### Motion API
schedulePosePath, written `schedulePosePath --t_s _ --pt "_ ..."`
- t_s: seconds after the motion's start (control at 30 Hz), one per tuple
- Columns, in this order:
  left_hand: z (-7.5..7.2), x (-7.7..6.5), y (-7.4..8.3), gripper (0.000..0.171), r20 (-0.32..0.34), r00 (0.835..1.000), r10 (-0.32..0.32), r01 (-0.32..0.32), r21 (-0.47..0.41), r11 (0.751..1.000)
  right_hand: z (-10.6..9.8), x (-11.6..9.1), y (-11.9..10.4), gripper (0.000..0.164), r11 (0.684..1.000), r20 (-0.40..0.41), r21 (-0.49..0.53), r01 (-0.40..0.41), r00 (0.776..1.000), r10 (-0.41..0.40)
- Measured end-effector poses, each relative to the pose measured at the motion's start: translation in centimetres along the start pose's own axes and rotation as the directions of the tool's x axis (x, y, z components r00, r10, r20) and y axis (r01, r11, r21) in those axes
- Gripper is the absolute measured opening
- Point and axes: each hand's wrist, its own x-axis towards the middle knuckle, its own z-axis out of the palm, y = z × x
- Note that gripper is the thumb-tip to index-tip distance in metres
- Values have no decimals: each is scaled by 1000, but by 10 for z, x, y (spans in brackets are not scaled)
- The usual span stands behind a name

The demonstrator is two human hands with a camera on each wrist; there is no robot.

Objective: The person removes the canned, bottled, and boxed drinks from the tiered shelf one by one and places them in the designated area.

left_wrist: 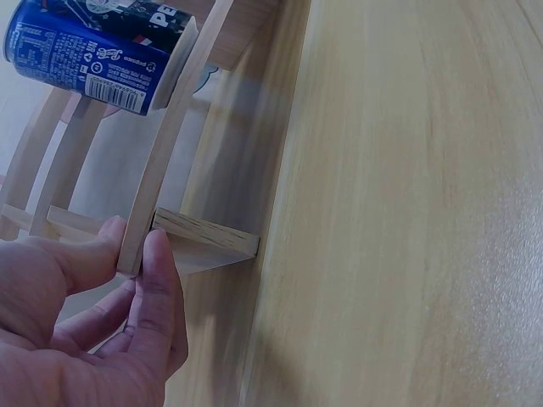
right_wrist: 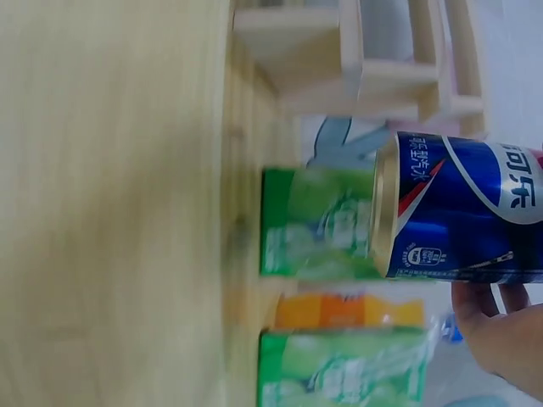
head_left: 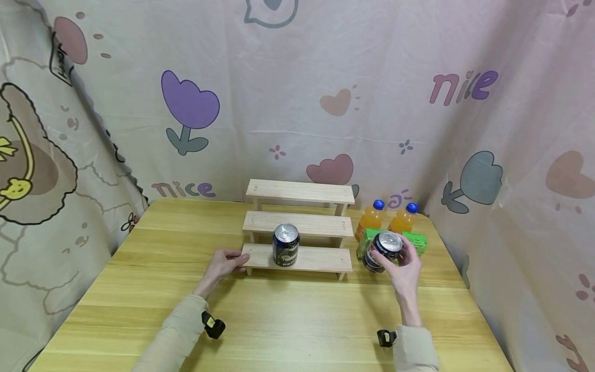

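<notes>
My left hand (head_left: 224,262) pinches the left end of the lowest step of a three-tier wooden shelf (head_left: 321,259), thumb above and fingers below in the left wrist view. A dark blue soda can (head_left: 285,247) stands upright on that step, near its middle. Off the shelf's right side, my right hand (head_left: 406,266) grips a second blue soda can (right_wrist: 462,208). This can is tilted and held up off the table, in front of the green cartons. In the right wrist view its gold-coloured base faces the tabletop, and only part of the hand shows.
Two green cartons (right_wrist: 322,222) (right_wrist: 339,369) stand on the table right of the shelf. Behind them are two orange drink bottles (head_left: 373,216) (head_left: 403,219) with blue caps. A patterned cloth (head_left: 288,103) hangs behind the wooden table (head_left: 288,320).
</notes>
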Motion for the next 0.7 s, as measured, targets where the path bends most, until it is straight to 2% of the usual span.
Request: schedulePosePath --t_s 0.33,0.7 --pt "0 1 0 45 -2 1000 -1 1 23 1000 -26 6 13 71 998 -137 56 -38 990 46" --pt "-1 1 0 45 1 1000 -1 1 8 1000 -46 9 24 72 994 -199 64 -86 975 97"
